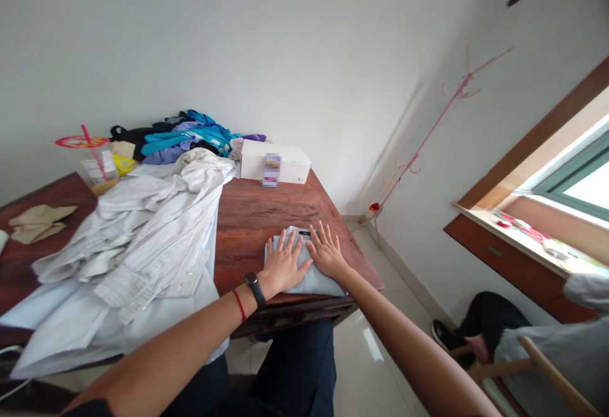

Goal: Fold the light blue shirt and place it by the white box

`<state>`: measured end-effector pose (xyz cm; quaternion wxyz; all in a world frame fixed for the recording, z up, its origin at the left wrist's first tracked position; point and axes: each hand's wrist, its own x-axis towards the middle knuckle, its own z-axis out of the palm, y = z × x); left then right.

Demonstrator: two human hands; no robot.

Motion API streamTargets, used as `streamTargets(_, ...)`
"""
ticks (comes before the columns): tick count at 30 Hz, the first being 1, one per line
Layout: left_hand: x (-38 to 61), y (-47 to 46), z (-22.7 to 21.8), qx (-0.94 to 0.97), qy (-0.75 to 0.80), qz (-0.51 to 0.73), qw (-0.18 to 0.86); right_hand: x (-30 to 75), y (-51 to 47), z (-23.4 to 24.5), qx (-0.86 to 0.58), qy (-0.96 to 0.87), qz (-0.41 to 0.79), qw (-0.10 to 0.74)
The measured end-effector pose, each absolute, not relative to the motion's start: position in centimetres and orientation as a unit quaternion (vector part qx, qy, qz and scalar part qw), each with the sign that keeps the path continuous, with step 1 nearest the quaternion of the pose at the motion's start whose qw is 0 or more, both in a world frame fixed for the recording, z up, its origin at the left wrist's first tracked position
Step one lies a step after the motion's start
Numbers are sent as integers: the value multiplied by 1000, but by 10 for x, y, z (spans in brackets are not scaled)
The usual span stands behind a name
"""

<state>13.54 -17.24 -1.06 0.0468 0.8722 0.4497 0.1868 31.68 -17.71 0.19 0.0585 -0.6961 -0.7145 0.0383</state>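
A folded light blue-grey garment (314,284), with a dark label near its collar, lies at the front right of the wooden table (266,204). On its left part my left hand (284,263) rests flat with the fingers spread. My right hand (327,253) lies palm down on its right upper part, fingers apart. Both hands touch the cloth and hold nothing. Left of them a rumpled white striped shirt (162,214) is spread over pale blue cloth (71,315) that hangs past the front edge.
A white box (290,160) stands at the back; a pile of clothes (190,134) and a plastic cup with a straw (98,166) are at back left. Crumpled tan paper (40,221) lies left. Right are a pink coat rack (419,147) and a seated person (556,347).
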Motion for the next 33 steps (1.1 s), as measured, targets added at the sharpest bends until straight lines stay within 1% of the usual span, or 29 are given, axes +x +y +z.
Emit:
streamTargets(3, 132, -179, -13, 868, 450, 205, 34, 318, -197, -3, -683, -729, 29, 42)
streamTargets(6, 131, -183, -12, 867, 449, 211, 39, 323, -216, -6, -668, -742, 47, 28)
streamTargets(8, 131, -185, -10, 867, 448, 215, 44, 326, -223, -7, -670, -739, 62, 30)
streamTargets(10, 131, -185, -10, 867, 448, 213, 49, 327, -226, -8, -679, -728, 79, 50)
streamTargets(13, 126, -185, -10, 872, 440, 204, 59, 334, -225, -13, -697, -698, 105, 128)
streamTargets(16, 112, -178, -7, 885, 413, 196, 89, 348, -222, -12, -701, -648, 155, 256)
streamTargets(19, 94, -158, 3, 869, 432, 206, 127, 365, -223, -2, -685, -567, 272, 369)
streamTargets(21, 86, -139, 12, 848, 454, 220, 161, 373, -224, 8, -678, -498, 357, 405)
streamTargets(24, 86, -107, 23, 836, 452, 214, 227, 377, -219, 20, -679, -446, 430, 395)
streamTargets(26, 92, -88, 28, 834, 447, 200, 254, 377, -210, 23, -686, -457, 428, 369)
streamTargets(28, 101, -76, 31, 835, 443, 193, 263, 376, -196, 22, -709, -486, 378, 342)
streamTargets(30, 110, -69, 31, 838, 439, 190, 261, 373, -180, 18, -729, -534, 292, 313)
streamTargets(33, 120, -70, 27, 842, 447, 191, 233, 365, -161, 11, -720, -619, 169, 266)
